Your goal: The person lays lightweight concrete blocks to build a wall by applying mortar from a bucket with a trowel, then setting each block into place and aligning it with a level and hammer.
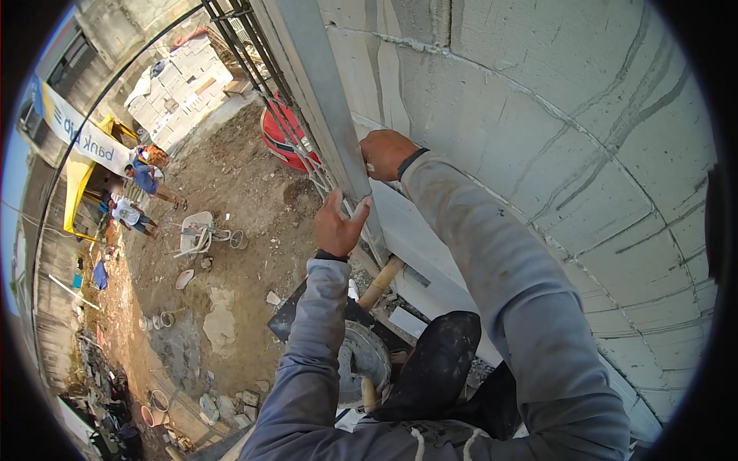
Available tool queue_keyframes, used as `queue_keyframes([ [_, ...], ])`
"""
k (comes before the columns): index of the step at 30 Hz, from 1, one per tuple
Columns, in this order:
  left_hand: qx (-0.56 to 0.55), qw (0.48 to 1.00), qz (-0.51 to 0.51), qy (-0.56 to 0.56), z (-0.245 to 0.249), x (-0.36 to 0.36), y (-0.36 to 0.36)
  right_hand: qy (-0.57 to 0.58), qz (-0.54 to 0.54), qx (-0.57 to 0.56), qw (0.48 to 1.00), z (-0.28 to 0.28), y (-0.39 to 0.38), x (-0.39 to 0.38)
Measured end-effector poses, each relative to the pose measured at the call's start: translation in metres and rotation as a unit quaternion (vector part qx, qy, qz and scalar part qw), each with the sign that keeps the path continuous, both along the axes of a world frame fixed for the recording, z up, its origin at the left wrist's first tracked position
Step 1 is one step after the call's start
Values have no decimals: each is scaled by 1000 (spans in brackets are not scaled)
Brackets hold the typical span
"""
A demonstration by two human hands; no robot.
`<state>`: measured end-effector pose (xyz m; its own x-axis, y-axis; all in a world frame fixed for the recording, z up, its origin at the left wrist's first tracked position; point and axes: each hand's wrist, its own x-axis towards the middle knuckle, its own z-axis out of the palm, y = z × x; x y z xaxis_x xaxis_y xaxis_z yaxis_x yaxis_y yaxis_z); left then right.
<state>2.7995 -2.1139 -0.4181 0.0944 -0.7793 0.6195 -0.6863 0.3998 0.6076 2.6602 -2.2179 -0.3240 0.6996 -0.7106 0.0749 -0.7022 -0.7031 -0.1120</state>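
A long grey flat-faced bar (323,77), like a straightedge, runs along the end of a light grey block wall (507,100). My left hand (341,224) grips the bar's left side low down, its thumb lying toward the bar's face. A little higher, my right hand (387,154) is curled against the bar's right edge, its knuckles close to the wall; its fingertips are hidden. Just left of the bar stand thin steel reinforcing rods (257,73). Below my hands are a round wooden pole (380,284) and a mortar bucket (352,349), partly covered by my left sleeve.
Lower down on the dirt ground stand a red round container (283,134), a wheelbarrow (197,233) and several small buckets (157,320). Two people (144,178) are near a yellow canopy (79,184). Pale blocks (181,84) are stacked behind.
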Motion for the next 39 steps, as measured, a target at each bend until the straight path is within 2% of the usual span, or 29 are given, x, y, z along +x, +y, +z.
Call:
queue_keyframes([
  [3,-2,1000,13,-12,1,-1,0,5,34,35,999,-16,-3,-1],
  [5,-5,1000,22,-20,-1,0,-1,-118,-6,28,993,-34,-1,-7],
  [12,-25,999,-2,-33,4,3,2,-173,13,42,984,-43,19,-13],
  [14,-33,998,4,-46,-5,11,-5,-297,-14,-10,955,-44,26,-12],
  [15,-39,997,7,-60,-3,12,-5,-297,-12,-8,955,-46,22,-12],
  [17,-42,997,16,-68,-1,13,1,-225,31,63,972,-51,11,-14],
  [18,-49,996,21,-76,4,12,1,-224,31,61,972,-54,10,-13],
  [20,-77,990,34,-115,7,12,0,-336,30,109,935,-60,8,-11],
  [21,-103,981,48,-155,10,13,1,-336,32,110,935,-58,8,-9],
  [23,-99,977,73,-176,15,12,8,-254,22,121,959,-54,7,-7],
  [25,-94,972,95,-194,12,8,10,-224,9,148,963,-42,9,-8],
  [27,-116,987,99,-48,7,4,8,-194,-4,173,966,-38,11,-8],
  [28,-117,987,99,-48,8,2,7,-184,-6,201,962,-39,11,-7],
  [30,-187,979,73,31,12,-4,5,-171,-9,227,959,-39,12,-9],
  [31,-187,979,73,31,5,-3,5,-195,2,246,949,-40,13,-10],
  [33,-45,998,38,22,-9,4,5,-222,17,264,938,-40,14,-8],
  [35,-62,996,63,-12,-10,4,7,-171,2,252,953,-39,10,-7],
  [39,-114,983,122,-80,-5,-3,15,-208,-32,272,939,-43,12,-7],
])
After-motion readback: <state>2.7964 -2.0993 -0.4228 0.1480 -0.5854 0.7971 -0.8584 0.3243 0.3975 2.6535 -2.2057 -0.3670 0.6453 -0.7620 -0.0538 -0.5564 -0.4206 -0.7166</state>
